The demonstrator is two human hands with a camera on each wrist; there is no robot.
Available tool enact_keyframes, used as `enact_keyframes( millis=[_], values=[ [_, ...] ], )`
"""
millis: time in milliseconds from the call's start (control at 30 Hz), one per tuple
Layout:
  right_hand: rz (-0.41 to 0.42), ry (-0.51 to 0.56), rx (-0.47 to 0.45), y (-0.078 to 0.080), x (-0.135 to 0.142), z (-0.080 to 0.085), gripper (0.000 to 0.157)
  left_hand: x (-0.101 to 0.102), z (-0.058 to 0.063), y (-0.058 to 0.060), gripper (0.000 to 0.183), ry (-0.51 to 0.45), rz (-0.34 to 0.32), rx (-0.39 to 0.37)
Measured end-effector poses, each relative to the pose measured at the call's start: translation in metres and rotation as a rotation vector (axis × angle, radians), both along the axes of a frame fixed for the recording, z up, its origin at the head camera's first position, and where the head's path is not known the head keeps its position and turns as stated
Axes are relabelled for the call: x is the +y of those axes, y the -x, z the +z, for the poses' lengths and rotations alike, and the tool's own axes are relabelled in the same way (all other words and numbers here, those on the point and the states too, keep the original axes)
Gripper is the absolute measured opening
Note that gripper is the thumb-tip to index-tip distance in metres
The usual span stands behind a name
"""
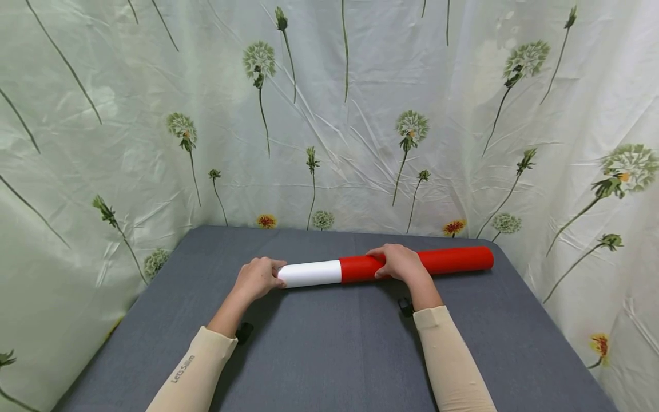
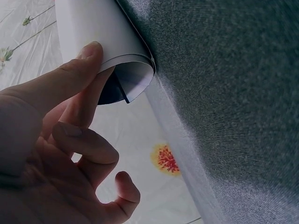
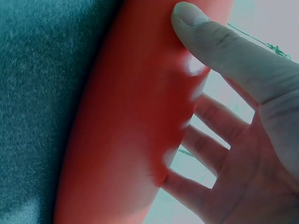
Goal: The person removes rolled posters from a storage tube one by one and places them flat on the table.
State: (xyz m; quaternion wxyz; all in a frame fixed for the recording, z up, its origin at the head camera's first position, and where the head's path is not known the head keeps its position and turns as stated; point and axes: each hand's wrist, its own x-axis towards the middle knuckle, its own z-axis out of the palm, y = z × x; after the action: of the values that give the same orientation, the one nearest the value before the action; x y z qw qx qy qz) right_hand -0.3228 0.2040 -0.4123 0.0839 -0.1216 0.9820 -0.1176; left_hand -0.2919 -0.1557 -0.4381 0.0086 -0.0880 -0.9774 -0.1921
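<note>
A long red tube [image 1: 458, 260] lies across the far half of the table, and a rolled white sheet [image 1: 311, 274] sticks out of its left end. My left hand [image 1: 258, 277] pinches the sheet's free end. In the left wrist view the thumb lies on the outside of the white roll [image 2: 93, 23], a finger reaches inside its open end, and the other fingers curl loosely below. My right hand [image 1: 400, 263] holds the red tube left of its middle. The right wrist view shows the thumb on one side of the tube [image 3: 121, 121] and the fingers passing behind it.
A dark grey cloth covers the table [image 1: 319, 355]. Behind it and along both sides hangs a pale curtain [image 1: 350, 143] printed with dandelions. The tube's right end lies near the table's right edge. Small dark devices [image 1: 244, 332] sit under both wrists.
</note>
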Motion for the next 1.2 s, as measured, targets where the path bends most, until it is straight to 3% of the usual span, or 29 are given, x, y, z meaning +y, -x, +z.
enact_keyframes(
  millis=[1200],
  values=[
    [-0.015, 0.016, -0.010, 0.002, 0.015, -0.001, 0.059, -0.003, 0.000, 0.001, 0.057, -0.005, 0.014, -0.035]
  ],
)
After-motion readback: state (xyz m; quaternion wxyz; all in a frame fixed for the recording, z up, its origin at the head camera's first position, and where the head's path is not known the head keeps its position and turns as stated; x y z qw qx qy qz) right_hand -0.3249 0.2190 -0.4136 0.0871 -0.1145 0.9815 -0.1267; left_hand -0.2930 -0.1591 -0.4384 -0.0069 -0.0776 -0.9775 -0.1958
